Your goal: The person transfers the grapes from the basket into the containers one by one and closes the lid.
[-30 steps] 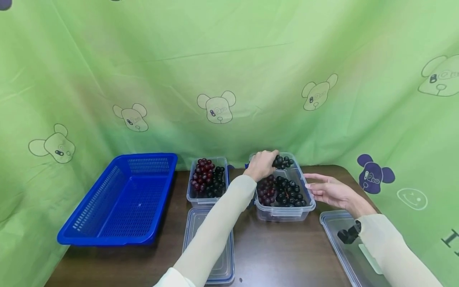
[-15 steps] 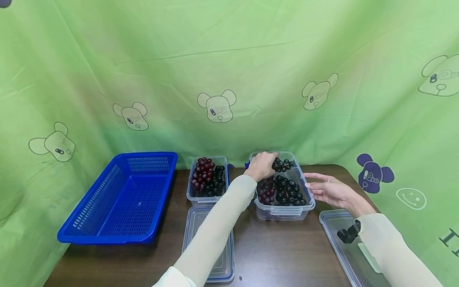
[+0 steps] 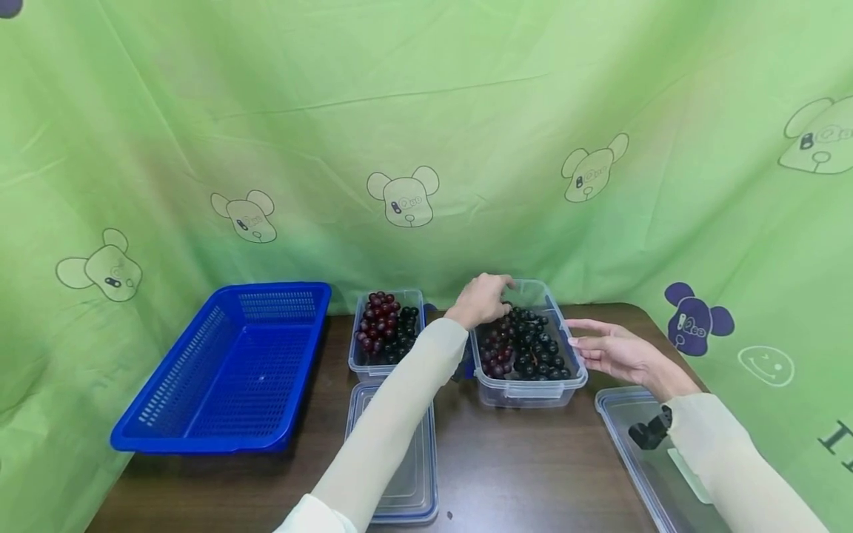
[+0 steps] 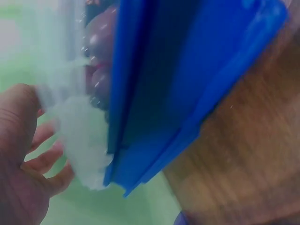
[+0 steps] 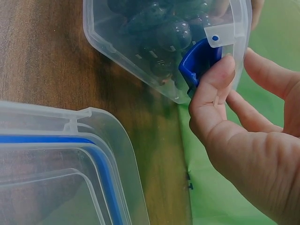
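Observation:
A clear plastic box (image 3: 526, 392) on the right half of the table holds red grapes (image 3: 494, 357) on its left side and black grapes (image 3: 541, 359) on its right. My left hand (image 3: 481, 300) reaches over the box's far left corner with relaxed fingers and holds nothing. In the left wrist view its fingers spread beside the clear wall, near a blue latch (image 4: 164, 93). At the opposite side, my right hand (image 3: 609, 352) steadies the box with loosely extended fingers. Its thumb (image 5: 218, 77) overlaps another blue latch (image 5: 199, 63) in the right wrist view.
A blue basket (image 3: 200, 446) stands at the left. Between it and my left arm is a smaller clear box (image 3: 373, 370) with red and black grapes. One lid (image 3: 416, 474) lies before that box, another lid (image 3: 640, 437) under my right forearm. A green curtain (image 3: 400, 111) hangs behind.
The bunch of black grapes in my left hand has come down onto the others in the right box. My left hand has let go and shifted slightly left. The right hand stays put.

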`<state>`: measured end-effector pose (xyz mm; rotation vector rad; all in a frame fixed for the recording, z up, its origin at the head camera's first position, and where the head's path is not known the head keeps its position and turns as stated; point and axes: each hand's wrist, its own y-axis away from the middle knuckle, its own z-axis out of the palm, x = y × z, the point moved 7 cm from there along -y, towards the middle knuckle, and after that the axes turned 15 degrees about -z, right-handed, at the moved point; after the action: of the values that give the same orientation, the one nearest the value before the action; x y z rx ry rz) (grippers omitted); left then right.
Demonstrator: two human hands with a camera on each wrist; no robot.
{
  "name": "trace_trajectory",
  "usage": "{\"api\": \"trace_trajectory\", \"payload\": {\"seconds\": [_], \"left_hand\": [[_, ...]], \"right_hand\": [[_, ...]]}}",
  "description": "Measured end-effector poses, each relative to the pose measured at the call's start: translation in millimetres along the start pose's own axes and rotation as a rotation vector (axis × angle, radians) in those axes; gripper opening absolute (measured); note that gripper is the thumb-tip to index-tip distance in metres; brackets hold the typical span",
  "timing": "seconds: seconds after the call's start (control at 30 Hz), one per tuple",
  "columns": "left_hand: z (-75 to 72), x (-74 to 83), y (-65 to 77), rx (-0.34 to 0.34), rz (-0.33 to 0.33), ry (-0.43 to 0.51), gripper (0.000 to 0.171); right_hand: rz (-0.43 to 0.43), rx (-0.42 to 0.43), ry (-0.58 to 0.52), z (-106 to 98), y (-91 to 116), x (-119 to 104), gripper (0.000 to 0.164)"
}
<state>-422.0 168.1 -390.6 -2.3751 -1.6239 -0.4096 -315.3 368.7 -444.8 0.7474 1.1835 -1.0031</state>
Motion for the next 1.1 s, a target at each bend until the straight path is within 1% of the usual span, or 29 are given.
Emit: {"api": "trace_trajectory", "payload": {"seconds": [0.07, 0.3, 0.5, 0.6, 0.67, 0.73, 0.83, 1.0, 1.1], "left_hand": [[-7.8, -2.1, 0.9, 0.012, 0.007, 0.014, 0.044], [-32.7, -11.0, 6.8, 0.005, 0.022, 0.111, 0.043], [-59.5, -19.9, 13.7, 0.049, 0.064, 0.152, 0.039], [-73.1, -27.1, 18.7, 0.070, 0.083, 0.161, 0.037], [-82.6, -33.4, 24.4, 0.077, 0.093, 0.173, 0.036], [-92.7, -40.4, 32.3, 0.086, 0.100, 0.172, 0.035], [-108.9, -50.2, 50.7, 0.080, 0.098, 0.175, 0.034], [-135.2, -67.2, 92.9, 0.089, 0.100, 0.171, 0.029], [-150.8, -78.3, 119.7, 0.078, 0.077, 0.179, 0.028]], "right_hand": [[0.000, 0.005, 0.000, -0.5, -0.1, 0.0, 0.040], [0.009, 0.005, -0.010, 0.3, 0.6, 5.3, 0.039], [0.000, 0.006, 0.009, -1.5, -0.5, 4.2, 0.040], [-0.001, 0.011, 0.021, -3.2, -1.1, 2.6, 0.039], [0.004, 0.008, 0.022, -2.7, -2.3, 2.0, 0.039], [0.011, -0.002, 0.020, -1.3, -4.4, 3.3, 0.039], [0.010, -0.018, 0.010, 1.8, -7.2, 6.5, 0.039], [0.000, -0.050, -0.003, 6.9, -9.1, 10.3, 0.040], [-0.009, -0.055, 0.003, 8.5, -8.5, 9.3, 0.040]]}}
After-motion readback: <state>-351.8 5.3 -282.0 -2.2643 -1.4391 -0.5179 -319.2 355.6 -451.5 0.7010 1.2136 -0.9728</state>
